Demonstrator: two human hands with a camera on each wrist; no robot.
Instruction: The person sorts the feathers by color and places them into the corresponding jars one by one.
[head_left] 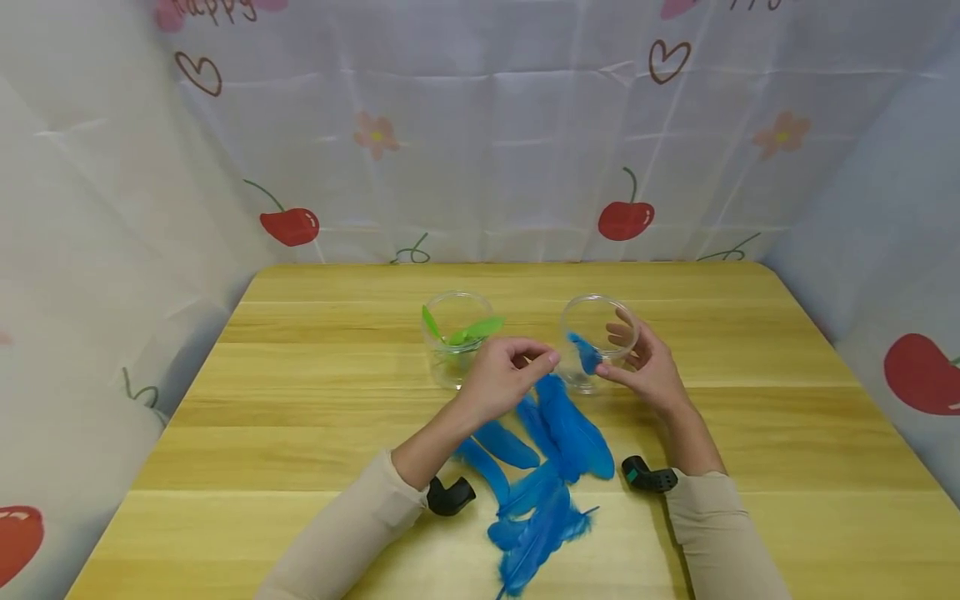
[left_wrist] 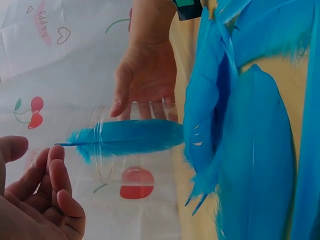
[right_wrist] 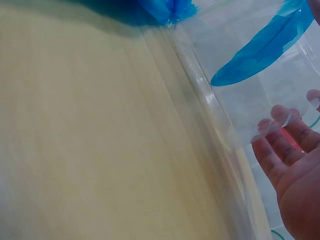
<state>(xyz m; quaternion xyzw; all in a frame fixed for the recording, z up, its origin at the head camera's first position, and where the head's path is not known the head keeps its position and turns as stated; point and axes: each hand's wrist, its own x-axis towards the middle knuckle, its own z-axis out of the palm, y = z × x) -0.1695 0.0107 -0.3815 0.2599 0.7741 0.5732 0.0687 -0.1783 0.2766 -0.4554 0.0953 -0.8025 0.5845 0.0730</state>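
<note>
A clear jar [head_left: 600, 312] [left_wrist: 107, 165] [right_wrist: 235, 100] stands right of centre on the wooden table [head_left: 750, 400]. One blue feather [head_left: 585, 354] [left_wrist: 135, 137] [right_wrist: 265, 45] leans inside it, its quill poking past the rim. My left hand [head_left: 543, 360] [left_wrist: 45, 175] hovers just left of that jar with loosely curled fingers; nothing is between them, and the quill tip is close by. My right hand [head_left: 615, 350] [left_wrist: 140, 95] [right_wrist: 285, 135] rests against the jar's far side with nearly straight fingers, thumb near the front wall. Several loose blue feathers [head_left: 555, 442] [left_wrist: 260, 125] lie between my forearms.
A second clear jar [head_left: 450, 367] holding green feathers [head_left: 472, 331] stands just left of my left hand. A cherry-print cloth [head_left: 487, 167] walls the table at the back and both sides. Bare wood stretches to the left, right and rear.
</note>
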